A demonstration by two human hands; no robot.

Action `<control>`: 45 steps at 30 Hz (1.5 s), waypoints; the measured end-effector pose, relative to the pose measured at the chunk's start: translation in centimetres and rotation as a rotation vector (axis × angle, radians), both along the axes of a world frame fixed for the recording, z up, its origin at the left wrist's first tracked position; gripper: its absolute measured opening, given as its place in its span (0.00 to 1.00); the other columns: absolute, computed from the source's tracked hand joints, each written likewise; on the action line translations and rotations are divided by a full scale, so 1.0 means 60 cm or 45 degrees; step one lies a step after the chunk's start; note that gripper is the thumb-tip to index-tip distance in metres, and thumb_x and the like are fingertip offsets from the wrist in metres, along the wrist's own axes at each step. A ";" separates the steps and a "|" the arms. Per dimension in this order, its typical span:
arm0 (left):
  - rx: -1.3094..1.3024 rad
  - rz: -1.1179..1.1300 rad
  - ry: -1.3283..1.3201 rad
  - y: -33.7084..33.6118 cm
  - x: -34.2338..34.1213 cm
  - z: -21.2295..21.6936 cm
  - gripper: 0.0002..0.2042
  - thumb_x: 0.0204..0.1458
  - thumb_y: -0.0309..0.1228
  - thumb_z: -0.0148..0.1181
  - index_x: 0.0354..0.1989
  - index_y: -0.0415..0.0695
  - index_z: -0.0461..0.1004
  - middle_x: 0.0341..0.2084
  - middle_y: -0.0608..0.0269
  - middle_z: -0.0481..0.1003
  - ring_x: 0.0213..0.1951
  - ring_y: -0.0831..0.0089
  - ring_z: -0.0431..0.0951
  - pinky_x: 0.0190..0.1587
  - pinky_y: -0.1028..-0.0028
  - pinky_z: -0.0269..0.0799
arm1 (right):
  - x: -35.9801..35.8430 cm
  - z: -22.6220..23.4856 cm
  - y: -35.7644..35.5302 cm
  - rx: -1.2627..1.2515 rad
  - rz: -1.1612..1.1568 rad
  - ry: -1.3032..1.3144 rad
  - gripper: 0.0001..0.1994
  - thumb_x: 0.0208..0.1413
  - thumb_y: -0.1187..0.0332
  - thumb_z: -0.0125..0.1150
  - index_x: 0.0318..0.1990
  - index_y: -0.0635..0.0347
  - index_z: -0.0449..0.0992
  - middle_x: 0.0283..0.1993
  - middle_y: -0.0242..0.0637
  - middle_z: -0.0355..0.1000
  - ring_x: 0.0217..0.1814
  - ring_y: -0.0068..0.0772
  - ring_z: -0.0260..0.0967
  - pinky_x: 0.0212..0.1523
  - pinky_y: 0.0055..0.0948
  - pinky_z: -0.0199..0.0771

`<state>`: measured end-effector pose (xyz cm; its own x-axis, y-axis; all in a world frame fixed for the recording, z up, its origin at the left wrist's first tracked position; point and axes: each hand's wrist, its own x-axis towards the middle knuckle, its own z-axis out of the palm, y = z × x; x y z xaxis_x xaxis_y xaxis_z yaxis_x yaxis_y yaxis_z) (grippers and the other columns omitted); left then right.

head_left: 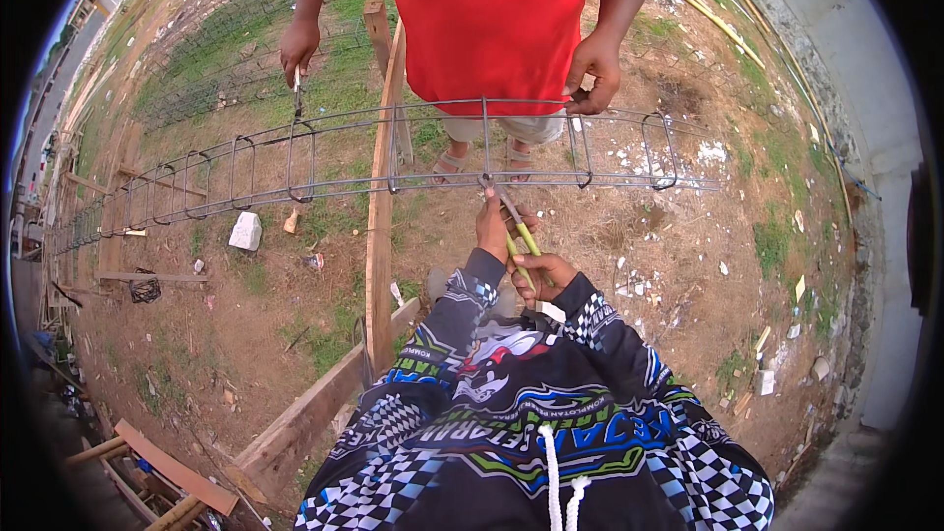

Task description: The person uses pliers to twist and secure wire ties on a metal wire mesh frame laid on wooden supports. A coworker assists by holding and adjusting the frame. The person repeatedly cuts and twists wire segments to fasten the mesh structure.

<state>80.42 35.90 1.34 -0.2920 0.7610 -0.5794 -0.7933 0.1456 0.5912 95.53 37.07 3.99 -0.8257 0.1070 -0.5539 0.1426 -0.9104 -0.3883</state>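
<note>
A long rebar cage (344, 187) of thin steel bars and square stirrups runs across in front of me at waist height. My right hand (549, 273) is closed on the handles of pincers (525, 236) with yellow-green grips. Their jaws meet the near lower bar at a stirrup (485, 143). My left hand (494, 224) is just below that joint, thumb up against the bar, fingers curled; what they pinch is too small to make out. Opposite stands a person in a red shirt (492, 29). One of their hands (299, 47) holds a tool at the cage; the other (594, 74) rests at the far bar.
A wooden beam (380, 236) passes under the cage on a timber support (315, 408). White block (246, 231), wire coil (145, 287) and rubble lie on the dirt. More steel mesh (236, 49) lies at the far left; a concrete wall (885, 187) borders the right.
</note>
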 end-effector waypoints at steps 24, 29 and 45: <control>-0.429 1.015 1.113 -0.327 -0.115 -0.010 0.19 0.67 0.41 0.41 0.29 0.40 0.68 0.13 0.70 0.61 0.16 0.79 0.59 0.19 0.74 0.55 | -0.023 0.087 -0.052 1.415 0.707 0.021 0.13 0.56 0.62 0.65 0.41 0.63 0.78 0.26 0.35 0.73 0.28 0.30 0.69 0.33 0.31 0.69; -0.299 1.191 1.266 -0.393 -0.127 0.039 0.14 0.68 0.39 0.41 0.40 0.41 0.67 0.15 0.68 0.63 0.15 0.82 0.60 0.18 0.80 0.55 | -0.102 0.069 -0.086 1.501 0.514 0.121 0.18 0.61 0.55 0.59 0.35 0.64 0.75 0.21 0.30 0.67 0.23 0.20 0.61 0.24 0.25 0.62; 0.079 0.981 0.436 -0.405 -0.128 0.149 0.12 0.63 0.35 0.50 0.47 0.39 0.69 0.41 0.48 0.77 0.42 0.58 0.81 0.44 0.65 0.76 | -0.269 -0.236 -0.126 2.228 1.114 -0.250 0.19 0.59 0.53 0.55 0.50 0.57 0.71 0.42 0.49 0.76 0.46 0.54 0.73 0.47 0.50 0.70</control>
<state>72.77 11.59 10.28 -0.8941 0.3048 -0.3281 -0.4333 -0.4033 0.8060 79.42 29.52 -10.14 -0.8975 0.2120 -0.3867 0.4105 0.7218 -0.5572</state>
